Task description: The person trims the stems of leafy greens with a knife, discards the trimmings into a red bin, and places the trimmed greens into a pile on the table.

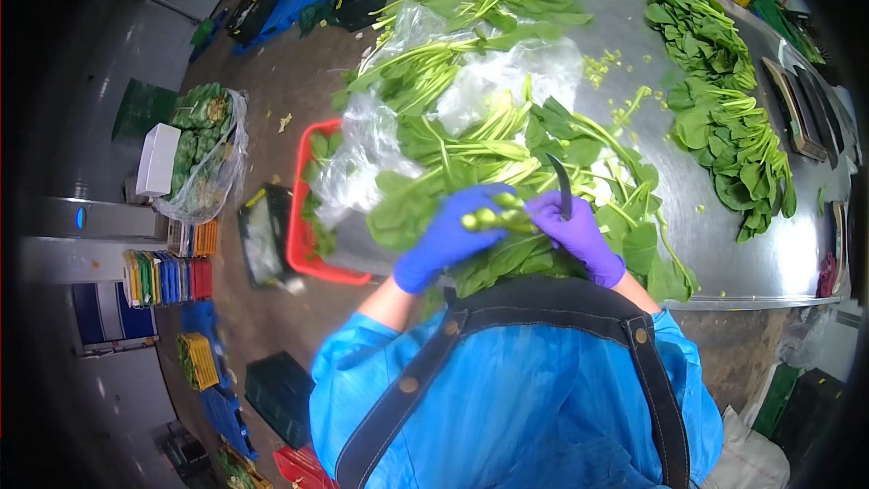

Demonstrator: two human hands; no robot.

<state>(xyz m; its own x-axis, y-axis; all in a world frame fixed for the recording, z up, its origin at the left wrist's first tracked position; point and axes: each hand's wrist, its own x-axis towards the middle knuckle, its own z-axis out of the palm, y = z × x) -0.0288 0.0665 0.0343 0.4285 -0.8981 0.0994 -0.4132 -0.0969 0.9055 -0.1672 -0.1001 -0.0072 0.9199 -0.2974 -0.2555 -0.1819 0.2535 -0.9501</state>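
Head view: the left hand, in a purple glove, is closed around the pale green stem end of a bunch of leafy greens, held just above the near edge of the stainless steel bench. The right hand, gloved the same, is closed on the handle of a short dark-bladed knife, blade pointing up and away, close against the stem ends. In my judgement the bunch is light, limp and easily bruised; the leaves would tear if pulled, and the stems, probably damp, may slip on the glove. The soundest hold is around the gathered stems, where the left hand already has it, with fingers kept clear of the blade. Immediately beyond the hands lies a loose heap of untrimmed greens mixed with crumpled clear plastic bags, crowding the working space. Along the far right side of the bench runs a tidy row of laid-out leaves; small cut stem pieces are scattered between the two. Off the left edge of the bench, on the floor, stands a red plastic crate partly filled with greens, and farther left a bagged bundle of greens and stacked coloured crates.
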